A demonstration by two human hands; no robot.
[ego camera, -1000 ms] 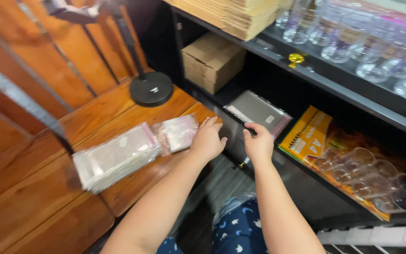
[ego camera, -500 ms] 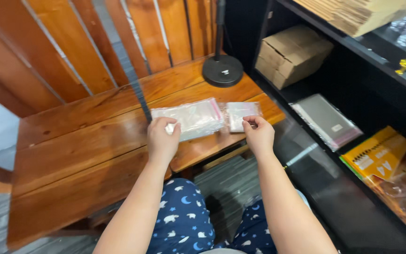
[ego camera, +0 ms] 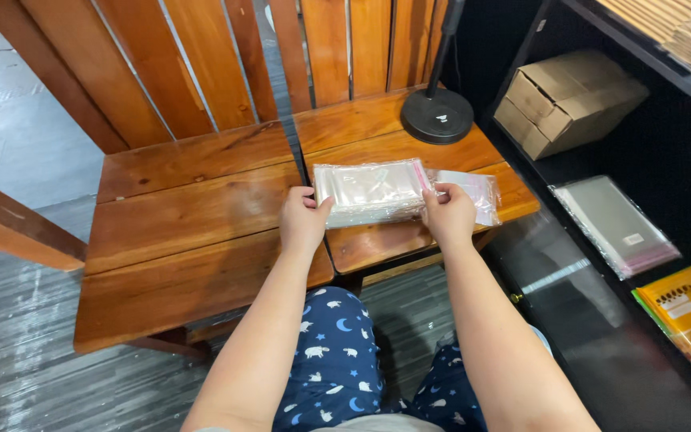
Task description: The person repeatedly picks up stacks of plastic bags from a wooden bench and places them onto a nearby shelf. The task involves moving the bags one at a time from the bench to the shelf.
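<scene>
The person is holding a stack of clear plastic bags [ego camera: 371, 192] w/ both hands, one at each short end, on the right-hand wooden table [ego camera: 385, 148]. The stack's long axis is running left-right across the person's front, lying flat on the planks near the table's front edge. Left hand [ego camera: 301, 222] is gripping the left end: thumb is on top, fingers are curling under/around the edge, clamped on the stack. Right hand [ego camera: 447, 214] is pinching the right end the same way, fingertips pressed together on the plastic. Both hands are about equally near, so neither is the closer one; the stack is sitting straight ahead of the knuckles, betw. the two thumbs. A smaller pack of clear bags [ego camera: 473, 192] is lying just beside the stack's right end, partly tucked under it & touching the right fingers. A black round lamp base [ego camera: 437, 116] is standing behind, well apart. To the right, a black shelf [ego camera: 569, 272] is holding a cardboard box [ego camera: 565, 100], another flat bag pack [ego camera: 613, 224] & a yellow packet [ego camera: 685, 308].
</scene>
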